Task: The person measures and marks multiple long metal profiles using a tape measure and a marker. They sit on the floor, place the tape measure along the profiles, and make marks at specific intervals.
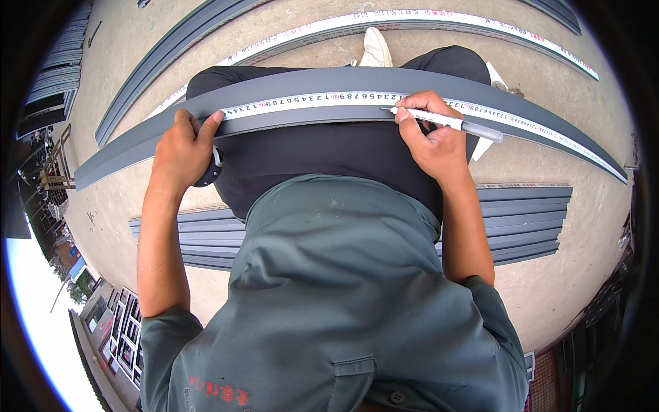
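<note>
A long grey metal profile (329, 80) lies across my lap, looking bent by the lens. Along its face runs a white tape measure blade (304, 99), pulled out from my left hand to the profile's far right end. My left hand (183, 149) grips the tape measure's round dark case (208, 172), with the thumb on the blade near the profile's lower edge. Between the fingers of my right hand (435, 134) is a white marker pen (437, 119), its tip pointing left at the profile just below the blade. The clear cap sits on the pen's rear end.
Grey profiles (525, 221) lie side by side on the concrete floor behind me. More profiles (170, 67) lie ahead, one with white printed film (309, 28). A white shoe (376, 49) shows beyond my lap. Window frames (126, 335) stand at lower left.
</note>
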A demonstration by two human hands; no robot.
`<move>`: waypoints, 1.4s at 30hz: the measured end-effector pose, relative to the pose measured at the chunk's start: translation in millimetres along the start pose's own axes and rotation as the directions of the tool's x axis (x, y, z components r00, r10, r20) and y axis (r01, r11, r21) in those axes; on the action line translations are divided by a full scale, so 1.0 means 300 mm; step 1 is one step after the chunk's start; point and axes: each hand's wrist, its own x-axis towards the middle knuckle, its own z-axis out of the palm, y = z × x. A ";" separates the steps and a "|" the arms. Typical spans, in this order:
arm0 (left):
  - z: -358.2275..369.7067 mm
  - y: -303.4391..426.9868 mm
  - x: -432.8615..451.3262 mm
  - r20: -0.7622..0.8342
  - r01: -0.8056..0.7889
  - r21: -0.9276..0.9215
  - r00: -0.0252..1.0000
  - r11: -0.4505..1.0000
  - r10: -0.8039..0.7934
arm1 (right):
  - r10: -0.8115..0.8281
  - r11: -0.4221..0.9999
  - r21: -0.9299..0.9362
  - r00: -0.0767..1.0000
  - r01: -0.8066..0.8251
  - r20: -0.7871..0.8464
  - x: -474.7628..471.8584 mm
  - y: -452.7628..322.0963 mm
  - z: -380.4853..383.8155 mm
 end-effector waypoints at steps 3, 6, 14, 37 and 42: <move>-0.001 0.002 0.000 0.000 0.000 0.005 1.000 1.000 0.000 | -0.020 1.000 -0.002 1.000 0.020 0.000 0.001 0.005 0.000; -0.003 0.005 0.002 0.007 0.009 0.014 1.000 1.000 -0.009 | -0.022 1.000 0.006 1.000 0.022 0.018 0.001 0.009 -0.003; -0.002 0.006 0.005 0.009 0.004 0.000 1.000 1.000 -0.004 | -0.007 0.999 0.036 0.998 0.005 0.056 -0.003 0.036 -0.015; -0.154 0.033 -0.053 0.279 0.040 0.039 0.959 0.998 -0.049 | 0.004 0.999 -0.047 1.000 -0.004 0.002 0.141 -0.017 -0.089; -0.143 0.024 -0.052 0.334 0.084 0.031 0.938 0.996 -0.090 | 0.022 1.000 -0.017 0.997 -0.021 0.069 0.132 -0.019 -0.085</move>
